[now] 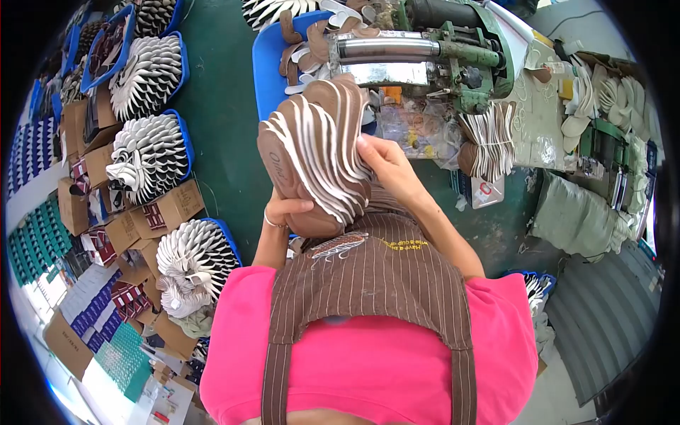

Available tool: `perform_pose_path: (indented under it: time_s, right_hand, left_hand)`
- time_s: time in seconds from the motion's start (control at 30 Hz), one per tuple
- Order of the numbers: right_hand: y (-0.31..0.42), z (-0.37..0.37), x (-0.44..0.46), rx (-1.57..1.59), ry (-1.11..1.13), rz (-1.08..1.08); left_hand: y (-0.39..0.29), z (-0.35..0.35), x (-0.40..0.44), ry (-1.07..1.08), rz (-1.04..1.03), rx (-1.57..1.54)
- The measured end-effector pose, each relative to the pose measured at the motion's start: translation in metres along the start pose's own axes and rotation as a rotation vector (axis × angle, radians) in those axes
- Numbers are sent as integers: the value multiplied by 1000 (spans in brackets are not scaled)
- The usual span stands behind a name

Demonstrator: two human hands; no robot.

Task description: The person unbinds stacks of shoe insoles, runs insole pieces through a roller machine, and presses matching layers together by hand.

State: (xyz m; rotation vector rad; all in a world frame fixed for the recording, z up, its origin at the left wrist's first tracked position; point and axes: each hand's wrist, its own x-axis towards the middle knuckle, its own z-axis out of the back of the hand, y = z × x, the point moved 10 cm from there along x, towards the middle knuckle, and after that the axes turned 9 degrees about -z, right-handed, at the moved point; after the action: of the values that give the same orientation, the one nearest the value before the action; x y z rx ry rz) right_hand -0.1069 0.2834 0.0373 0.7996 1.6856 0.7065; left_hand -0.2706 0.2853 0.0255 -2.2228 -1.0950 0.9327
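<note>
A thick stack of brown insoles with white edges (pixel 316 152) is held up in front of the striped apron, fanned slightly, with printed lettering on the outermost one. My left hand (pixel 285 209) grips the stack low on its left side, thumb lying across the outer insole. On the right side, my right hand (pixel 386 161) presses its thumb near the edges, its other fingers partly hidden behind the stack. Behind the stack, a blue bin (pixel 268 71) contains loose brown and white insole pieces.
A green machine with metal rollers (pixel 386 48) stands on the bench ahead. Right of it lies a tied insole bundle (pixel 490 142). Along the left are blue baskets packed with insoles (pixel 150 152) and open cardboard boxes (pixel 177 205). Grey corrugated sheeting (pixel 602 319) is at right.
</note>
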Motion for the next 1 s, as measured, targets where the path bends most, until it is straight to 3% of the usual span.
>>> perform_pose_path:
  time_s: [0.1, 0.13, 0.23, 0.4, 0.5, 0.53, 0.57, 0.67, 0.77, 0.8, 0.9, 1.0]
  right_hand:
    - [55, 1, -13, -535, -266, 501]
    - [57, 0, -13, -661, -293, 577]
    - [43, 8, -1, -381, -222, 361]
    - [35, 4, 18, -459, -163, 199]
    - [20, 28, 28, -274, -343, 130]
    - [32, 35, 29, -66, -392, 313]
    - [35, 44, 29, 92, -370, 363]
    - [22, 69, 48, 325, -298, 314]
    - [-61, 104, 85, 216, -311, 119]
    - [-75, 110, 82, 203, -416, 18]
    - [-86, 113, 77, 240, -440, -76]
    - [-58, 121, 75, 196, -531, 5]
  left_hand:
    - [5, 1, 2, -19, 19, -129]
    - [4, 2, 3, -12, 7, -130]
    - [2, -1, 5, 13, -26, -237]
    - [6, 7, 5, -75, 5, -232]
    - [6, 10, 6, -52, -6, -275]
    - [6, 15, 7, -62, -18, -259]
    - [3, 18, 7, -88, -40, -280]
    - [-8, 33, 7, -141, -121, -324]
    - [-9, 68, 4, -187, -146, -445]
    - [-14, 69, 4, -133, -154, -486]
    - [-19, 90, 1, -202, -205, -397]
    - [-24, 89, 7, -187, -244, -358]
